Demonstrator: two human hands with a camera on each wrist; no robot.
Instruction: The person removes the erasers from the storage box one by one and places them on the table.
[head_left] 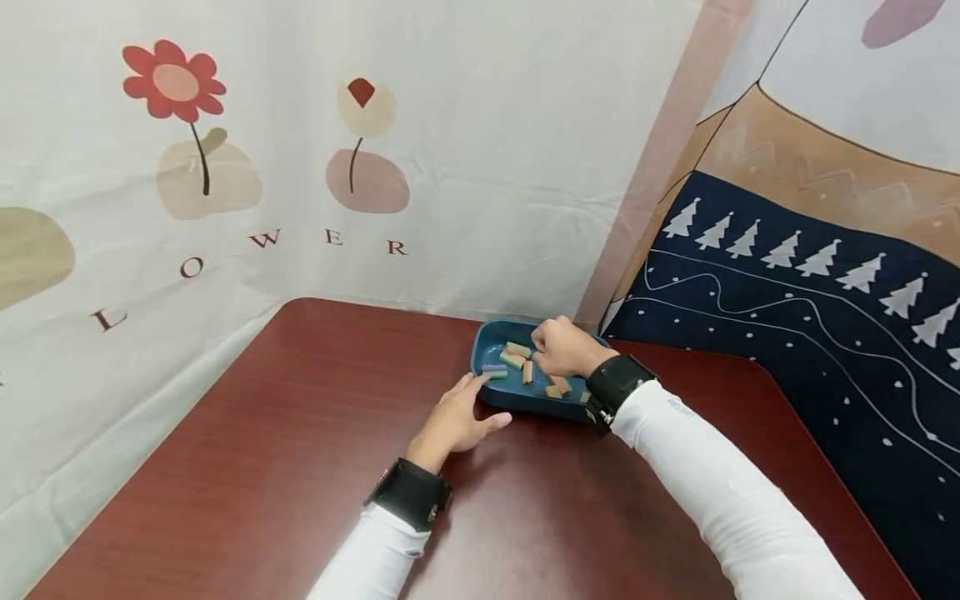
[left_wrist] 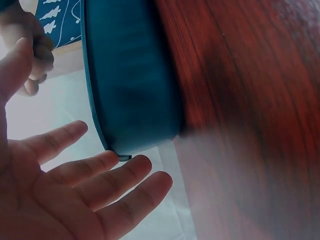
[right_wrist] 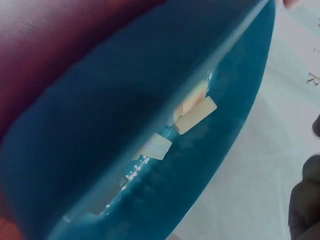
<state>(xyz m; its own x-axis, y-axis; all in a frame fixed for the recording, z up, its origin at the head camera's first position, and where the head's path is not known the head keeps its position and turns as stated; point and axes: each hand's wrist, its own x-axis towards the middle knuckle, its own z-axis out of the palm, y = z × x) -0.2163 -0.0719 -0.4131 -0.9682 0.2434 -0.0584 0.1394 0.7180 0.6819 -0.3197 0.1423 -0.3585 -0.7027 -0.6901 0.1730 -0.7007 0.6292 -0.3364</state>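
Note:
A blue rectangular tray (head_left: 540, 403) stands near the back edge of the table, with several small wooden-looking blocks inside. Some blocks are tan (head_left: 528, 372); a purple and a green strip (head_left: 493, 372) lie at its left end. My left hand (head_left: 453, 421) is at the tray's front left corner, fingers extended and spread, holding nothing; whether the fingertips touch the rim is unclear. Above the tray's right half is my right hand (head_left: 566, 346), its fingers curled. Whether anything is inside them is hidden. Two pale blocks (right_wrist: 196, 115) show in the right wrist view.
The red-brown wooden table (head_left: 300, 450) extends in front and to the left. Behind it hangs a white curtain (head_left: 480, 167) with flower prints, and at the right a dark blue cloth (head_left: 810, 350) with white trees. Black bands (head_left: 411, 493) circle both wrists.

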